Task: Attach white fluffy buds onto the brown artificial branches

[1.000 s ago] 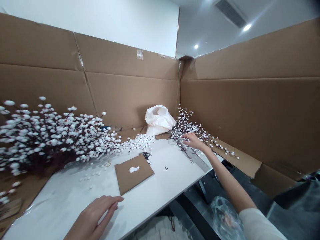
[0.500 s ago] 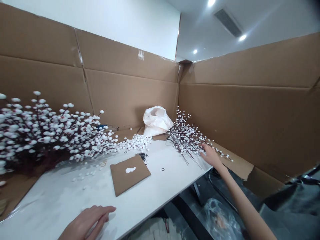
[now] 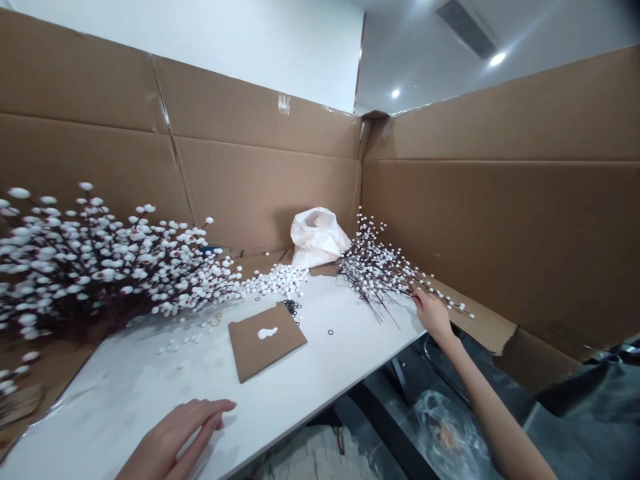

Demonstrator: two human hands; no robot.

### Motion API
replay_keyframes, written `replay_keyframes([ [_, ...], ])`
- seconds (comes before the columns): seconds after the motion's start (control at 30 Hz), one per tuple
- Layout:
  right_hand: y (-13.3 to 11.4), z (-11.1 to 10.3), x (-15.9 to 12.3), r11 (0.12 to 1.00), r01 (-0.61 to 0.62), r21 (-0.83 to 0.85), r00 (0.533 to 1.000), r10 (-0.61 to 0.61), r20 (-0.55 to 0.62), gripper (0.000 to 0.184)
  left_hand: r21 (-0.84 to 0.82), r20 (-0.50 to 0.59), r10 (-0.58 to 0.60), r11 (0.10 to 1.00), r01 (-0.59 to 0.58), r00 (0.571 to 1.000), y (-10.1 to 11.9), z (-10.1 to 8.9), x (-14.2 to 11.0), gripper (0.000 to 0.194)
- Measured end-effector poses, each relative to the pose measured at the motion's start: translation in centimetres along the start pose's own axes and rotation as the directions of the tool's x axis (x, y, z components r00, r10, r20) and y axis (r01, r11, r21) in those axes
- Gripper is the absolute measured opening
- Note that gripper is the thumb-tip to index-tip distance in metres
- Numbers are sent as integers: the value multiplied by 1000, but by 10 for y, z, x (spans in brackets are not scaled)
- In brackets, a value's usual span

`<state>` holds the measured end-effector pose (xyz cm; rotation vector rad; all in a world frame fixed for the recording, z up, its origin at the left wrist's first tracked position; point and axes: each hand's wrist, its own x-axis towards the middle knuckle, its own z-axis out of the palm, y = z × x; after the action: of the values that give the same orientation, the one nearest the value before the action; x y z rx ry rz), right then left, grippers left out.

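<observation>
My right hand (image 3: 433, 315) reaches to the near side of a pile of artificial berry branches (image 3: 373, 270), dark stems with small white berries. Its fingertips are pinched at a berry branch (image 3: 453, 305) on the pile's right edge. Low over the white table rests my left hand (image 3: 183, 432), fingers stretched out and holding nothing. Beyond it lies a brown cardboard piece (image 3: 250, 357) with a white blob (image 3: 267, 333) on it. Small black rings (image 3: 293, 307) are heaped behind the cardboard, and a single black ring (image 3: 331, 332) lies to its right.
A big bunch of white-berry branches (image 3: 115, 267) fills the left side. Loose white berries (image 3: 277, 281) and a white bag (image 3: 320, 237) are at the back. Tall cardboard walls (image 3: 270, 173) enclose the white table (image 3: 320, 373). A clear plastic bag (image 3: 447, 427) sits below the table's right edge.
My right hand's fingers have closed at a branch on the pile's right edge. My left hand has hardly moved. The view has shifted slightly.
</observation>
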<state>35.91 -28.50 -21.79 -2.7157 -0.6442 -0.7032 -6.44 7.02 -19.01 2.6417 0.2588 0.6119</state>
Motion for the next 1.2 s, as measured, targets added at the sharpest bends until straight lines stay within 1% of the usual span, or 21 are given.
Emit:
replay_keyframes([
  [0.07, -4, -5, -1, 999, -26, 31, 998, 28, -49, 25, -4, 14, 4, 1000, -4, 1000, 2, 0, 0, 34],
  [0.1, -5, -8, -1, 999, -19, 37, 998, 22, -65, 25, -5, 21, 0, 1000, 0, 1000, 3, -1, 1, 34],
  [0.17, -7, -10, 0, 999, 31, 28, 997, -29, -75, 25, -6, 30, -6, 1000, 7, 1000, 8, -2, 3, 35],
  [0.23, -9, -12, 2, 999, 46, -8, 996, -46, -74, 24, -3, 37, -12, 1000, 13, 999, 13, -4, 6, 35],
  [0.33, -13, -17, 4, 997, -21, -79, 996, 15, -85, 26, -5, 51, -13, 1000, 13, 999, 19, -5, 10, 33],
  [0.37, -14, -19, 5, 995, -25, -93, 997, 19, -68, 26, -10, 59, -14, 1000, 14, 998, 21, -4, 11, 32],
  [0.47, -18, -29, 10, 994, 21, -110, 999, -16, 43, 26, -30, 86, -26, 999, 28, 996, 21, -3, 11, 31],
  [0.57, -18, -42, 16, 990, -1, -141, 996, 14, 94, 26, -51, 104, -43, 998, 48, 994, 17, -1, 9, 32],
  [0.6, -19, -47, 17, 990, -13, -141, 996, 25, 88, 26, -58, 109, -50, 997, 56, 993, 17, -1, 8, 32],
  [0.67, -20, -57, 18, 993, -33, -113, 999, 37, 34, 27, -76, 119, -61, 995, 70, 991, 17, -1, 9, 32],
  [0.77, -29, -67, 16, 996, -78, -42, 994, 75, -76, 30, -100, 132, -60, 992, 73, 989, 29, -2, 19, 31],
  [0.83, -38, -63, 17, 997, -70, 17, 993, 71, -93, 30, -112, 139, -47, 992, 63, 989, 45, -1, 33, 31],
  [0.87, -43, -58, 18, 997, -54, 62, 994, 60, -89, 30, -119, 136, -33, 992, 49, 990, 54, 1, 42, 32],
  [0.9, -48, -50, 21, 992, -36, 124, 995, 47, -86, 31, -130, 149, -9, 991, 29, 989, 64, 3, 51, 33],
  [0.93, -53, -40, 24, 979, -11, 202, 997, 27, -78, 31, -140, 187, 21, 990, 5, 982, 74, 6, 61, 34],
  [1.03, -62, -7, 36, 884, 63, 463, 998, -55, -31, 34, -148, 275, 119, 986, -80, 954, 95, 14, 85, 35],
  [1.1, -68, 8, 41, 833, 59, 550, 998, -57, -21, 36, -131, 295, 156, 984, -122, 943, 98, 18, 95, 35],
  [1.13, -72, 11, 42, 813, 60, 578, 998, -50, -34, 37, -125, 292, 159, 984, -127, 943, 96, 18, 99, 35],
  [1.2, -88, 9, 40, 778, 97, 620, 994, -48, -96, 38, -136, 246, 126, 986, -94, 961, 86, 16, 106, 34],
])
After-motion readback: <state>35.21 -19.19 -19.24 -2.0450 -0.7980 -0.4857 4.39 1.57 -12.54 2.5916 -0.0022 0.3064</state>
